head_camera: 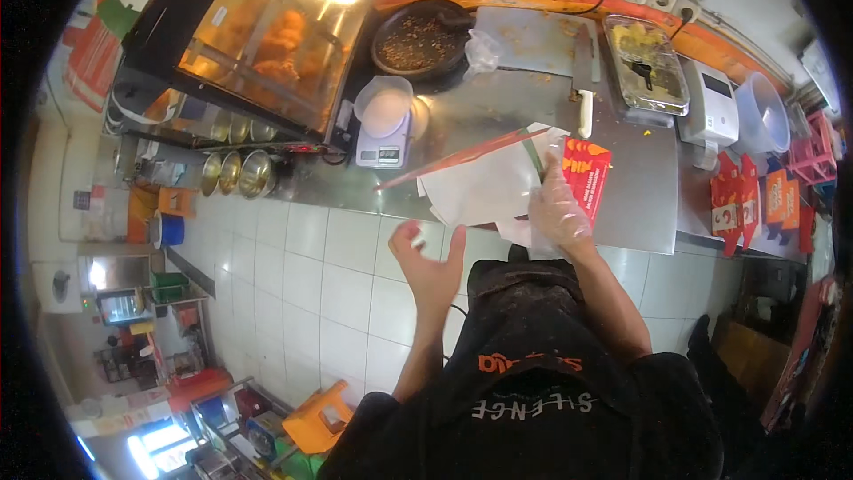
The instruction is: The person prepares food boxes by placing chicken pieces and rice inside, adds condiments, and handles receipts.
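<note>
My right hand (561, 210), in a clear plastic glove, grips a partly opened paper food carton (481, 183) with a white inside and a red and green outside. My left hand (428, 260) is bare, with thumb and fingers spread, below the carton's left part, and holds nothing. A flat red printed carton (590, 177) shows behind and to the right of my right hand; whether the hand touches it I cannot tell. Beyond the carton, a knife with a white handle (586, 113) lies on the steel counter (633, 200).
A lit display cabinet with fried food (266, 47) stands at the left, a kitchen scale (383, 140) beside it. Behind are a stone mortar (420, 40), a cutting board (526, 40) and a covered metal tray (646, 67). Folded red cartons (733, 203) and a label printer (710, 103) are at right.
</note>
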### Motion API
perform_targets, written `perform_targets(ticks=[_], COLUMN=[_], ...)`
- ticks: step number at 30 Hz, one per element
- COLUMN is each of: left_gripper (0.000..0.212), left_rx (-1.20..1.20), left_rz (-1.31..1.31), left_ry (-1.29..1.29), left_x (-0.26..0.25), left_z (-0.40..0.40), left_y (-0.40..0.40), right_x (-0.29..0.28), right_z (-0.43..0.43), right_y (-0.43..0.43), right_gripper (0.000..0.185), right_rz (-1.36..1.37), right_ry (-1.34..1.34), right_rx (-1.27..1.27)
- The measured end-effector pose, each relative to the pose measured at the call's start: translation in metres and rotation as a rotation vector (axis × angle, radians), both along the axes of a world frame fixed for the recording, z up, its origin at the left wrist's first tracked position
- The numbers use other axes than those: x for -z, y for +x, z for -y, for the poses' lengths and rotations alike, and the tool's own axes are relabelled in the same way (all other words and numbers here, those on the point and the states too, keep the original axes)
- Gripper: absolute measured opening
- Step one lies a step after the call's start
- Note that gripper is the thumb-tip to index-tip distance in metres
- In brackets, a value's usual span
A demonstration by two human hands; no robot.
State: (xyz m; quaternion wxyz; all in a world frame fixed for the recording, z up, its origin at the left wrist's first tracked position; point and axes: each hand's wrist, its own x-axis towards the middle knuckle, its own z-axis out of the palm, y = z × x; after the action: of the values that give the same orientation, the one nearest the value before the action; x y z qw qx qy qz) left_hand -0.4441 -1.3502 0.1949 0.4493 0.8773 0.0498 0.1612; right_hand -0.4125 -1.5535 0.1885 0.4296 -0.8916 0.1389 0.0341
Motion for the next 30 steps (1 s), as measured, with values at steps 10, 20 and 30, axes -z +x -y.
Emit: perform_targets(ticks=[10,20,30], left_gripper=[0.019,0.018,0.044], left_rx=[0.154,0.456,1.771], left_rz=[-0.02,-0.182,-0.6], left_ry=[0.108,-0.288,-0.069], left_x=[0.01,0.001,-0.039], left_z=[-0.021,0.07,0.216], left_y=[0.061,0.056,-0.024], right_x=[-0.056,-0.082,0.051], right_z=[0.0,0.065,0.234], right_y=[-0.004,-0.024,-0.114], right_gripper=[0.063,0.063,0.045], right_rz=[0.009,0.161,0.246], right_ry=[0.293,0.536,0.001], right_rx=[0.026,0.428,0.831])
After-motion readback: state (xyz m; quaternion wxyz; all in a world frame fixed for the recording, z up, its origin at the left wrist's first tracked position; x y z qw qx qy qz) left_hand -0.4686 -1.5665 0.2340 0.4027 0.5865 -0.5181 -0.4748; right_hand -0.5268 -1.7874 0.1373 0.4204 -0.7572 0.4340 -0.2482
